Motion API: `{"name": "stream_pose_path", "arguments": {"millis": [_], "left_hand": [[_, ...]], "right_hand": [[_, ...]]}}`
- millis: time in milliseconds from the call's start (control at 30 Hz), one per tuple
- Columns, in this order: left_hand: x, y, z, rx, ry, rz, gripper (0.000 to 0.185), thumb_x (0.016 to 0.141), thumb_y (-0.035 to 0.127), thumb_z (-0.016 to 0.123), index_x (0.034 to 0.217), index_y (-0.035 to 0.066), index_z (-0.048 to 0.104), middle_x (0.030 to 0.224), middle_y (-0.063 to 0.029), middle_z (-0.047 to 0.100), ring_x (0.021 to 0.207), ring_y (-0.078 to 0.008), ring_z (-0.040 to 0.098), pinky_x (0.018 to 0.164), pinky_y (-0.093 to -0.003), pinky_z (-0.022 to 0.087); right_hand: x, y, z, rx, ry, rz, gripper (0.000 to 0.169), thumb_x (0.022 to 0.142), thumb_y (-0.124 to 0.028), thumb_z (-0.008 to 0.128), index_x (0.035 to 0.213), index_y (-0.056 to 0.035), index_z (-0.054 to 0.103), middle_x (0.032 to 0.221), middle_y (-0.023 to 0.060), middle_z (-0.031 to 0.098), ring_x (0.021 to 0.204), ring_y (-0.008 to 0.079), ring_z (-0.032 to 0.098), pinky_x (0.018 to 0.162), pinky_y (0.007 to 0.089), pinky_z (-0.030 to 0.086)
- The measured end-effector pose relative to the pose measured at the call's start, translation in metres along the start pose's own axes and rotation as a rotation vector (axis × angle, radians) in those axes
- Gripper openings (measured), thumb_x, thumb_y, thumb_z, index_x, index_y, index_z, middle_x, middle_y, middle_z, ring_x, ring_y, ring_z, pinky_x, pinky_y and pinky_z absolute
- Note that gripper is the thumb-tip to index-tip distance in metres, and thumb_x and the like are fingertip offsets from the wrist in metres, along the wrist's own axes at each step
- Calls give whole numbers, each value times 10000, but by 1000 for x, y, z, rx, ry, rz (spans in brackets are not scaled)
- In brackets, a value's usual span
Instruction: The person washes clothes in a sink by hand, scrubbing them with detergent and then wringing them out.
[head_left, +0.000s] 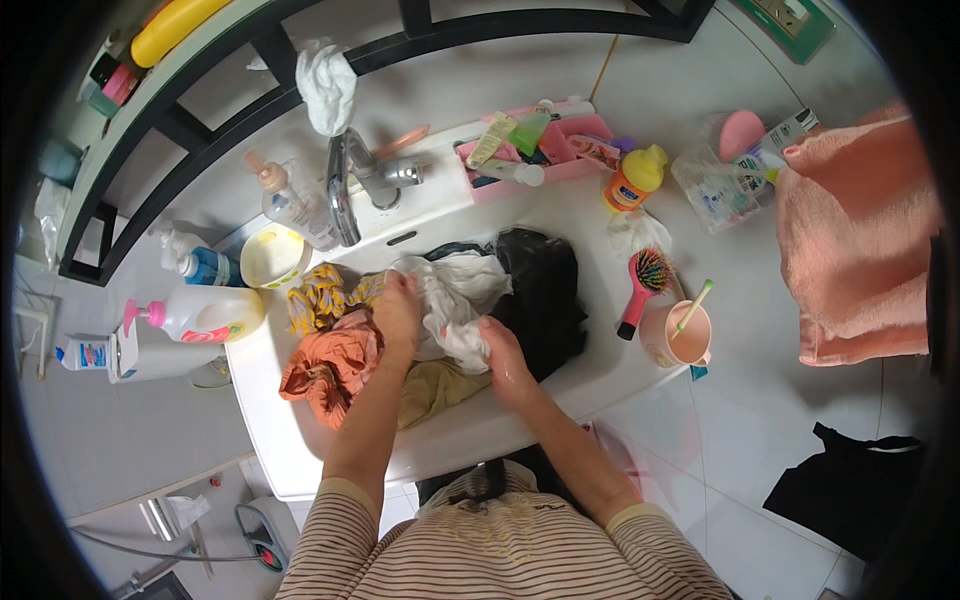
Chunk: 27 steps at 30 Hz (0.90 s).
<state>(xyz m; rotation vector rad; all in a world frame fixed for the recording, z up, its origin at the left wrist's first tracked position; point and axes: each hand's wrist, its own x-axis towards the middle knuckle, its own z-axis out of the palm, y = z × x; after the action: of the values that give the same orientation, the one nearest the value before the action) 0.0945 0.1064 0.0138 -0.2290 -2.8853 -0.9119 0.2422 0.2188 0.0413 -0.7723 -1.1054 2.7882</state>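
A wet-looking white cloth (459, 304) is bunched between my two hands over the basin of a white sink (259, 442). My left hand (397, 311) grips its left part, the fingers partly hidden by the hand itself. On the other side, my right hand (510, 364) is closed on a bunched end of the same cloth. Beneath and around it lie an orange garment (337, 367), a yellow patterned cloth (319, 300), a khaki cloth (442, 390) and a black garment (544, 300). The chrome faucet (345, 195) stands behind, its spout pointing toward the basin.
Left of the basin are a yellow-white bowl (275, 256), a clear pump bottle (296, 210) and a large detergent bottle (202, 313). To the right lie a pink hairbrush (645, 285), a pink mug (677, 335) and a yellow-capped bottle (636, 178). A pink organizer (559, 146) sits behind.
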Motion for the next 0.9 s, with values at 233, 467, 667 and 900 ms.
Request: {"name": "stream_pose_path", "arguments": {"millis": [233,467,667,900], "left_hand": [[-14,-13,8,-61,-97,-111,262,904,305,546,922,47,587,737,-169,639,724,-360,620,654,-430,479],[-35,-20,12,-277,-69,-51,214,932,251,524,893,43,555,748,-183,627,680,-357,607,619,-440,464],[-67,39,-7,-400,-25,-27,214,935,242,535,852,45,554,689,-151,604,604,-277,583,566,-391,454],[-29,14,8,35,-106,2,218,923,280,496,882,89,591,667,-196,614,614,-406,603,539,-488,462]], "right_hand": [[4,-24,1,-1247,86,-339,451,835,-326,651,1179,-57,536,944,103,637,835,187,597,784,320,473],[64,-8,12,-1566,-193,-316,415,748,-156,637,1142,-45,568,958,118,619,899,283,601,790,376,472],[47,-6,6,350,-249,132,505,885,-327,436,1245,16,524,1135,125,615,1037,241,588,964,344,423],[34,14,-2,351,-93,155,440,949,-314,403,1199,21,539,1156,123,607,1059,245,574,966,351,409]]}}
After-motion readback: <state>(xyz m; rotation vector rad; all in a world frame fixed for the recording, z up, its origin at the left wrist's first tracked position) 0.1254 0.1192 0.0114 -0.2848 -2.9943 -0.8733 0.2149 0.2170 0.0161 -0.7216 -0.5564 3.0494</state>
